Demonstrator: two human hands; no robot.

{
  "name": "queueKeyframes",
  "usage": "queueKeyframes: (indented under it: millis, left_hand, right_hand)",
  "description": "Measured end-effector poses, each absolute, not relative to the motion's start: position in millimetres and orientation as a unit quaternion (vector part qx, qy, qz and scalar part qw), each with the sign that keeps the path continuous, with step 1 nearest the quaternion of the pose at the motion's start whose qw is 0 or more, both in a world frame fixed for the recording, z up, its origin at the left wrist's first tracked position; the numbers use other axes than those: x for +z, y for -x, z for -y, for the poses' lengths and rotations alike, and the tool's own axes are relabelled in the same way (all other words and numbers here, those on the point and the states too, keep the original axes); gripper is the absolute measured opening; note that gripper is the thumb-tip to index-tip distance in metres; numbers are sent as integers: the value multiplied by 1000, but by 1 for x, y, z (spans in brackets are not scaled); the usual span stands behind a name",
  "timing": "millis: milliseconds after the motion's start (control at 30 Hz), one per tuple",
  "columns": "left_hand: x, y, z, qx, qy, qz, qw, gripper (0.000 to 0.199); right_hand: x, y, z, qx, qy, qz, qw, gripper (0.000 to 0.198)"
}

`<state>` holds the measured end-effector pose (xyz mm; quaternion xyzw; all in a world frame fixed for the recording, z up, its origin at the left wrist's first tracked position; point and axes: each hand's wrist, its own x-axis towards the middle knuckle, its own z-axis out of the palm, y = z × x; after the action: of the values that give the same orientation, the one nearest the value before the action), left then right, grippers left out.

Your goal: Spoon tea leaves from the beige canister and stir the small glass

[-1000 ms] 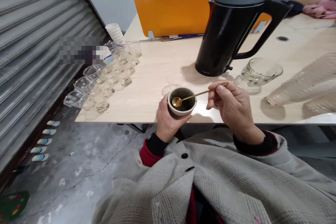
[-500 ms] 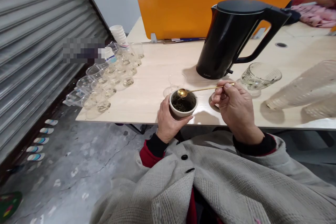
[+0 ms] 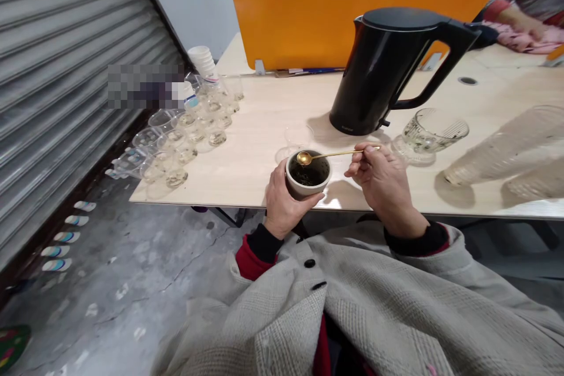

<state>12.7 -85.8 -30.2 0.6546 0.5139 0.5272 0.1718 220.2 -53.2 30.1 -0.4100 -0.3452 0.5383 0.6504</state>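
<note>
My left hand [image 3: 286, 202] is wrapped round a small pale cup [image 3: 307, 191], tilted toward me near the table's front edge. Dark loose tea leaves [image 3: 311, 174] lie inside it. Between the fingertips of my right hand [image 3: 384, 179] is the thin handle of a gold spoon [image 3: 304, 158]. The spoon's bowl is at the cup's far rim, over the opening; whether it carries any leaves I cannot tell. Behind the cup stands a clear plastic cup [image 3: 298, 136]. Just past my right hand is a glass [image 3: 435, 132] with a leaf-like pattern.
A black electric kettle [image 3: 374, 70] stands behind my right hand. Stacked clear cups [image 3: 506, 144] lie at right. Several clear cups with leaves [image 3: 176, 176] fill the table's left end, near stacked paper cups [image 3: 201, 60]. An orange divider [image 3: 291, 17] runs behind; another person's hand [image 3: 524, 23] rests on pink cloth.
My right hand has moved left and slightly down, bringing the spoon's bowl a little lower over the cup. My left hand keeps its hold. The other person's hand shows more clearly.
</note>
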Motion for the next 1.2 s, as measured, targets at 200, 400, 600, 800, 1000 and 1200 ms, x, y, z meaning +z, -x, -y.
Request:
queueKeyframes:
  millis: [200, 400, 600, 800, 1000, 1200]
  left_hand:
    - [-29, -13, 87, 528, -660, -508, 167, 100]
    - [-29, -13, 87, 526, -665, -506, 160, 101]
    - [-30, -14, 86, 523, -660, -517, 155, 103]
    - [-30, -15, 86, 514, -660, -526, 156, 103]
    - [-32, -15, 85, 517, -658, -524, 157, 104]
    - [-34, -14, 84, 511, -662, -525, 157, 103]
  right_hand:
    - [27, -219, 51, 564, 403, 322, 645, 8]
    - [32, -218, 49, 604, 394, 263, 641, 2]
    - [33, -215, 51, 569, 425, 288, 642, 8]
    - [38, -218, 45, 584, 406, 282, 644, 4]
    - [51, -217, 24, 468, 375, 377, 706, 12]
    - [38, -202, 16, 269, 391, 623, 622, 21]
